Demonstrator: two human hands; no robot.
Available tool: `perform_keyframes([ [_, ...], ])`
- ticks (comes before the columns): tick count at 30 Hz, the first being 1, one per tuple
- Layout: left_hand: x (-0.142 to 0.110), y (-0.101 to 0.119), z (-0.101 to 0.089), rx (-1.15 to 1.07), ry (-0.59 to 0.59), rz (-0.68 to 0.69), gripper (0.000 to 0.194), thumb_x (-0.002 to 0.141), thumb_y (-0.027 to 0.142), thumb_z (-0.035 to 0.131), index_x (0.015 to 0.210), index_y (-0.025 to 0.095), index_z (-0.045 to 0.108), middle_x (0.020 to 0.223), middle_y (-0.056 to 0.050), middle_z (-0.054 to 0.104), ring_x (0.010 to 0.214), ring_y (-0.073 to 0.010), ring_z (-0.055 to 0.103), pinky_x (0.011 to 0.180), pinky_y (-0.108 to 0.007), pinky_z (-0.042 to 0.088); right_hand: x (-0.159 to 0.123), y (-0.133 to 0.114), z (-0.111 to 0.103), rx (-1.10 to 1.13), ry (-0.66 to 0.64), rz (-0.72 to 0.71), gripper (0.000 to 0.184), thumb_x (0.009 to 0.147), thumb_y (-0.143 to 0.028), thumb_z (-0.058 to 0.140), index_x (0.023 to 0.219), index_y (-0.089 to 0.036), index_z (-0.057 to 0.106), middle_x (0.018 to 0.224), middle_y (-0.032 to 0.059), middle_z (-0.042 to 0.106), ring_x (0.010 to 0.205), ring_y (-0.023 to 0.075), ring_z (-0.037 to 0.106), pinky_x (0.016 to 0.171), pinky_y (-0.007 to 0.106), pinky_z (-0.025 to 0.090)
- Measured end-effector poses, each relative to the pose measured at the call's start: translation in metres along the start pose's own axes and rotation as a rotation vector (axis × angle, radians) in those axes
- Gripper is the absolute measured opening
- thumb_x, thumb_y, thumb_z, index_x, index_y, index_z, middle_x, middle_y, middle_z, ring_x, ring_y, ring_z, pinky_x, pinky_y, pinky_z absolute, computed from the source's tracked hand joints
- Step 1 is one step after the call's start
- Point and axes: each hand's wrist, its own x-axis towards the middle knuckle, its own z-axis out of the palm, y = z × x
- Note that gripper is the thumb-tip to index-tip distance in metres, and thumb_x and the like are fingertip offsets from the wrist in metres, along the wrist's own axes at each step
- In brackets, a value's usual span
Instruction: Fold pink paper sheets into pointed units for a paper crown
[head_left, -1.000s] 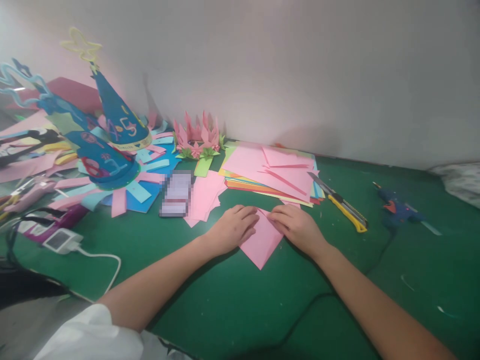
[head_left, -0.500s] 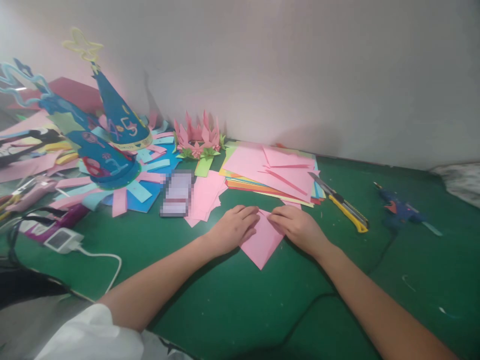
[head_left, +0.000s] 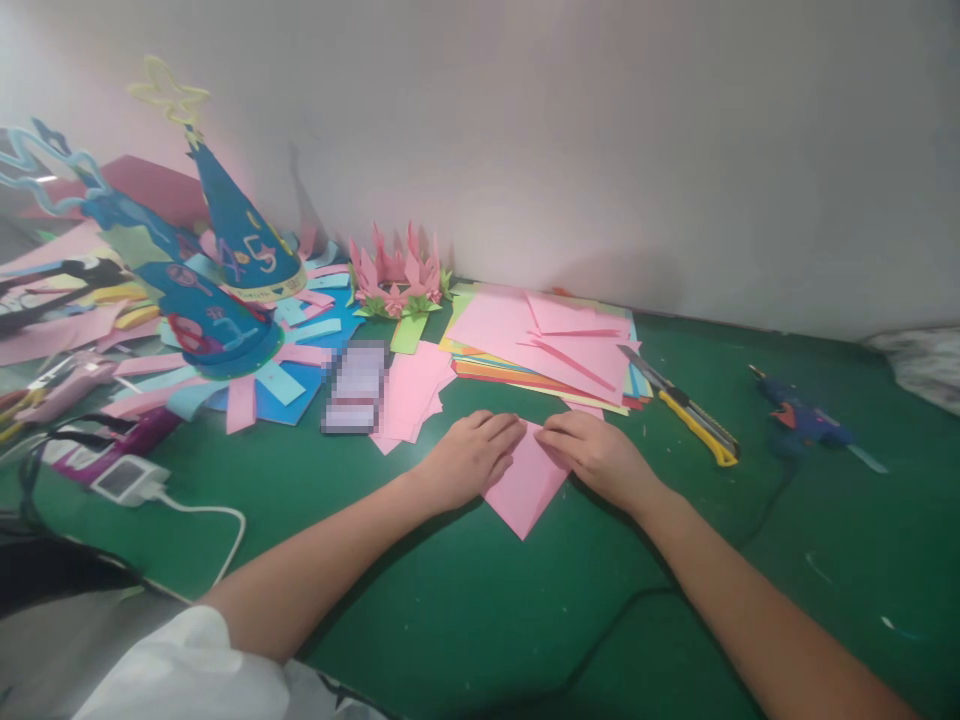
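Note:
A folded piece of pink paper [head_left: 523, 495] lies on the green table, one corner pointing toward me. My left hand [head_left: 472, 458] is closed on its left side, fingers together and tips close to the upper corner. On the opposite edge, my right hand [head_left: 596, 452] grips the paper with curled fingers; its thumb is mostly hidden. The two hands nearly meet at the top of the sheet, and they cover the upper edges of the fold.
Behind my hands lies a stack of coloured paper [head_left: 555, 340]. A yellow box cutter [head_left: 694, 420] and a blue glue gun [head_left: 806, 415] are on the right. Leftward are a phone [head_left: 355, 388], loose pink sheets [head_left: 412, 390], a pink paper crown [head_left: 397, 275] and blue cone hats [head_left: 244, 225].
My left fingertips have slid slightly to the right along the pink paper. My right hand stays almost in place, and the other things lie as before.

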Motion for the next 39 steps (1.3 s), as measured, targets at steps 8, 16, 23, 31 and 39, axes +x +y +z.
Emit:
perform_keyframes([
  [8,0.0028,0.0032,-0.0002,0.011,-0.052,-0.089,0.040,0.092,0.025,0.038,0.130,0.018,0.045,0.126,-0.008,0.052,0.104,-0.0218,0.047,0.089,-0.036,0.043,-0.0003,0.0007,-0.0001,0.000,-0.009,0.004,0.028,0.093,-0.014,0.037,0.096,-0.017,0.065,0.092,0.0094,0.063,0.083,0.0190,0.055,0.074,0.032,0.047],
  [16,0.0028,0.0034,-0.0016,-0.007,-0.054,-0.096,0.039,0.091,0.025,0.038,0.129,0.018,0.046,0.129,-0.005,0.051,0.105,-0.0219,0.046,0.090,-0.036,0.042,0.0002,-0.0004,-0.0021,0.055,-0.025,0.019,0.025,0.093,-0.015,0.040,0.095,-0.016,0.064,0.092,0.0094,0.062,0.085,0.0192,0.055,0.074,0.033,0.047],
  [23,0.0023,0.0050,-0.0027,0.029,-0.057,-0.107,0.038,0.091,0.025,0.038,0.129,0.019,0.046,0.127,-0.007,0.051,0.106,-0.0215,0.046,0.086,-0.035,0.043,0.0025,-0.0037,-0.0056,0.142,0.002,0.011,0.029,0.088,-0.008,0.038,0.095,-0.017,0.064,0.094,0.0101,0.062,0.088,0.0208,0.054,0.078,0.038,0.047],
  [31,-0.0003,0.0056,0.0007,0.074,-0.014,-0.142,0.038,0.090,0.027,0.040,0.127,0.024,0.046,0.128,-0.007,0.048,0.103,-0.0217,0.047,0.078,-0.034,0.042,0.0048,-0.0022,-0.0084,0.141,0.046,0.026,0.030,0.087,-0.008,0.038,0.086,-0.018,0.066,0.084,0.0084,0.064,0.078,0.0191,0.054,0.070,0.035,0.047],
  [39,0.0000,0.0058,-0.0006,0.073,-0.023,-0.133,0.039,0.091,0.027,0.039,0.130,0.024,0.044,0.120,-0.007,0.052,0.104,-0.0223,0.046,0.079,-0.034,0.042,0.0075,-0.0065,-0.0006,0.110,0.034,0.117,0.031,0.091,-0.016,0.039,0.108,-0.018,0.064,0.083,0.0091,0.059,0.077,0.0204,0.052,0.069,0.036,0.047],
])
